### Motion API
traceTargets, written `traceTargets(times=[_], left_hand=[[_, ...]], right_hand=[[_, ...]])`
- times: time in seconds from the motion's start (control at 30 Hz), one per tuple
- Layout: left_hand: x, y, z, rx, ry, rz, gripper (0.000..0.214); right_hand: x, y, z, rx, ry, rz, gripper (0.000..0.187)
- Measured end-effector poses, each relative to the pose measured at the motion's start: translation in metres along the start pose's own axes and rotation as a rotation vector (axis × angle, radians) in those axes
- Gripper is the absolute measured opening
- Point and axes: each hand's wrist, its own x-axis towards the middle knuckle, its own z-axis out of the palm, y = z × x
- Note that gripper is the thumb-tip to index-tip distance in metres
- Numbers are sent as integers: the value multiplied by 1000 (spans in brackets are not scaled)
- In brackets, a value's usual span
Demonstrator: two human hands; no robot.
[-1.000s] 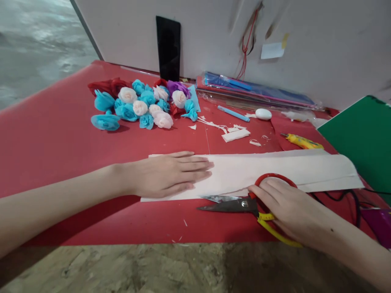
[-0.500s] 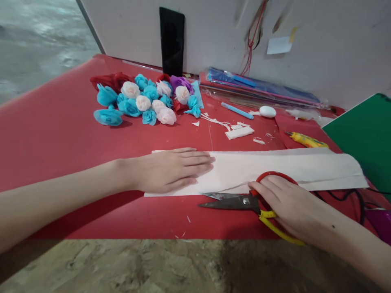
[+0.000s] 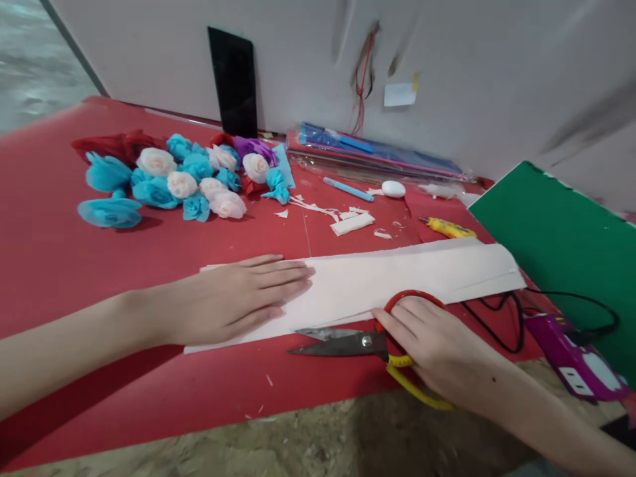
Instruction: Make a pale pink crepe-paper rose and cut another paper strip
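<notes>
A long strip of pale pink crepe paper (image 3: 392,278) lies across the red table cover (image 3: 50,252). My left hand (image 3: 238,298) rests flat on the paper's left end, fingers stretched out together. My right hand (image 3: 432,344) lies on the handles of the scissors (image 3: 348,343), fingers curled over the red and yellow loops. The blades are slightly apart and point left, along the paper's near edge, where a thin cut strip shows.
A pile of blue, pink, red and purple paper roses (image 3: 183,179) sits at the back left. Packs of coloured paper (image 3: 377,156), a blue pen (image 3: 348,189), a white oval (image 3: 393,189), paper scraps (image 3: 350,222), a yellow tool (image 3: 447,228), a green sheet (image 3: 561,238) and a purple corded glue gun (image 3: 571,351) lie around.
Both hands and the scissors stay as they were on the paper. The view has swung right, bringing the glue gun and more of the green sheet into sight.
</notes>
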Motion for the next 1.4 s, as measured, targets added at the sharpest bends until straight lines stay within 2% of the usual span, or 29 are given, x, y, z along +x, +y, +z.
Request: traceTargets(times=[0.17, 0.47, 0.6, 0.67, 0.77, 0.83, 0.9, 1.03, 1.27, 1.4], left_hand=[[-1, 0, -1, -19, 19, 13, 54], [2, 1, -4, -17, -77, 11, 51], [-1, -2, -11, -37, -82, -10, 50], [-6, -6, -17, -73, -38, -77, 47], [-16, -13, -29, -150, 49, -311, 44], [-25, -17, -37, -190, 66, -450, 40], [-33, -20, -42, -213, 56, -525, 36], [-42, -19, -45, -228, 33, -593, 30], [-33, -15, -48, -284, -4, -641, 17], [-31, -16, -50, -272, -1, -672, 21]], right_hand=[[-5, -1, -2, 18, -9, 32, 49], [-2, 2, 0, 12, -8, -9, 55], [-3, 1, 0, -7, 10, -10, 56], [-4, 1, 0, -12, 15, -12, 57], [-4, 1, 3, -11, 28, -12, 57], [-4, 1, 5, -10, 41, -4, 56], [-4, 1, 7, -7, 59, -12, 56], [-3, 2, 6, -11, 79, -33, 58], [-2, 1, 5, -34, 83, -35, 58], [-2, 2, 6, -33, 98, -32, 58]])
